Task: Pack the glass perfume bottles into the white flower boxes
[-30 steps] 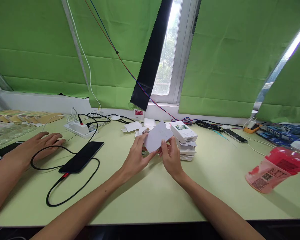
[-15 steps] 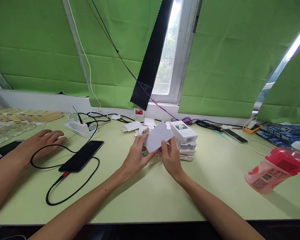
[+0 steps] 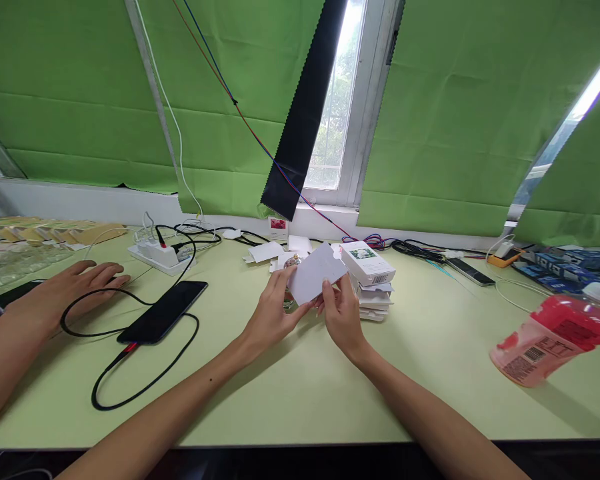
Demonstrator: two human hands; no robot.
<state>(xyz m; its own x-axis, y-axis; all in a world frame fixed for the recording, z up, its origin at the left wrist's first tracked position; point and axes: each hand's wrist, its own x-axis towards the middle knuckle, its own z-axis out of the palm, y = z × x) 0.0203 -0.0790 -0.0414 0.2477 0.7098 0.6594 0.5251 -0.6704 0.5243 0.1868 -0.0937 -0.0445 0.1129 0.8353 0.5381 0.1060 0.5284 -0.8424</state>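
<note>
Both hands hold a flat white carton point(image 3: 316, 273) tilted over the middle of the table, its plain side towards me. My left hand point(image 3: 273, 313) grips its left and lower edge. My right hand point(image 3: 344, 313) pinches the lower right edge between thumb and fingers. Partly hidden behind the carton stands a small shiny glass bottle point(image 3: 293, 260). Just right of my right hand is a stack of flat white cartons point(image 3: 375, 300), topped by a white printed box point(image 3: 369, 262) with a green picture and a barcode. More loose white cartons point(image 3: 266, 252) lie behind.
Another person's hand point(image 3: 87, 287) rests at the left, near a black phone point(image 3: 164, 312) on a looped cable. A white power strip point(image 3: 163, 257) and cables line the back. At the right are a second phone point(image 3: 470, 272) and a pink drink bottle point(image 3: 550, 340).
My hands and the carton have hardly moved. The other person's hand at the left has shifted slightly to the left.
</note>
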